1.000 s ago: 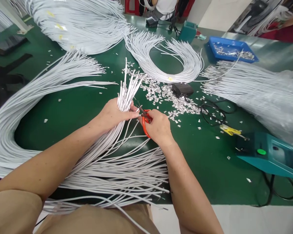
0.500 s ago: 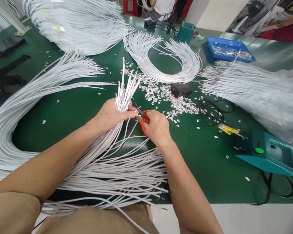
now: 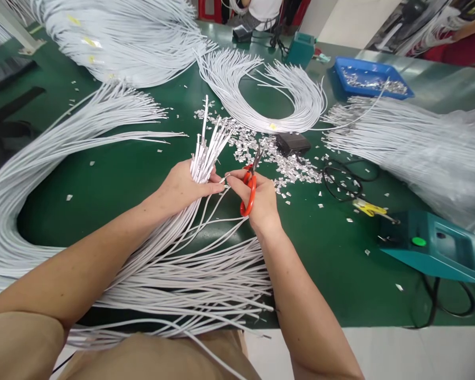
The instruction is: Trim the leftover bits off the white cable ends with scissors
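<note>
My left hand (image 3: 186,184) is wrapped round a bundle of white cables (image 3: 209,153), whose cut ends point up and away from me. Between its thumb and fingertips one cable end (image 3: 224,181) sticks out to the right. My right hand (image 3: 261,198) holds red-handled scissors (image 3: 250,192), their blades pointing up and away from the cables. Its thumb and forefinger touch the tip of that single cable. More loose white cables (image 3: 206,279) lie beneath both forearms, their ends toward the right.
Small silvery scraps (image 3: 257,148) litter the green table (image 3: 312,253) around a black block (image 3: 293,143). Beyond are coiled cables (image 3: 277,124) and a blue tray (image 3: 374,87) of small metal parts. A teal machine (image 3: 431,245) stands right; a person (image 3: 264,10) is at the far side.
The scissors have swung away from the cable end and now point upward in my right hand. My right thumb and forefinger have come to the cable tip. My left hand keeps its hold.
</note>
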`<state>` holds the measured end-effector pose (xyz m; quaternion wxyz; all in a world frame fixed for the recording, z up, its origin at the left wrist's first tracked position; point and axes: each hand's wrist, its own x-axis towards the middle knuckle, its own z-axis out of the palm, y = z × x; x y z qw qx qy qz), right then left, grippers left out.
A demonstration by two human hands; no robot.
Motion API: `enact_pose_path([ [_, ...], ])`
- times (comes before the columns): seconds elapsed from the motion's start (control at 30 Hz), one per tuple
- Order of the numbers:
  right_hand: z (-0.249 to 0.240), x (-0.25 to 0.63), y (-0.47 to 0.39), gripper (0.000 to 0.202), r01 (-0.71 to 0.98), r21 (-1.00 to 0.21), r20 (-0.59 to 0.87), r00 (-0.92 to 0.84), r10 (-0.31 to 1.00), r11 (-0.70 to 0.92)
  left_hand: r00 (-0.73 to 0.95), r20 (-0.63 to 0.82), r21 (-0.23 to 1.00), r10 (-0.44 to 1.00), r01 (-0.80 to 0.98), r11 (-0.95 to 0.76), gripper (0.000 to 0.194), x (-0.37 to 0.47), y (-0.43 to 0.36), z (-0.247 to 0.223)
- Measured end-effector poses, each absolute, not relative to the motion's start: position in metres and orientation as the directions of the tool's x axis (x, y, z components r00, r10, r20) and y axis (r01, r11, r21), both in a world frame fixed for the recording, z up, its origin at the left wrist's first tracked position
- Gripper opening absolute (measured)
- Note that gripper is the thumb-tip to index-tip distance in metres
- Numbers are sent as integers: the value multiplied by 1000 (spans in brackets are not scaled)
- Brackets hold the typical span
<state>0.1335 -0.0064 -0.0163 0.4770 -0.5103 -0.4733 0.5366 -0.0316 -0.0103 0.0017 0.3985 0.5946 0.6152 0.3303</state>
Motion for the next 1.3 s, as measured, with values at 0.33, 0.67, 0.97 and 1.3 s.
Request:
enact_pose_path([
  [0.33,-22,135,-2,14,-172,-965,-187,-82,979,-199,145,-188,965,971,211,155,30,-34,-10,-2],
  [0.67,-17,131,-8,12,-19,-995,-98,-45,994,-99,66,-161,924,985,360,127,31,-35,-10,-4],
  [0.97,-23,142,-3,13,234,-958,219,217,951,167,328,-353,936,876,133,327,41,-52,-3,2],
  [1.3,-20,131,-15,18,260,-965,3,-120,993,35,380,-326,938,866,247,245,67,-57,-3,3],
])
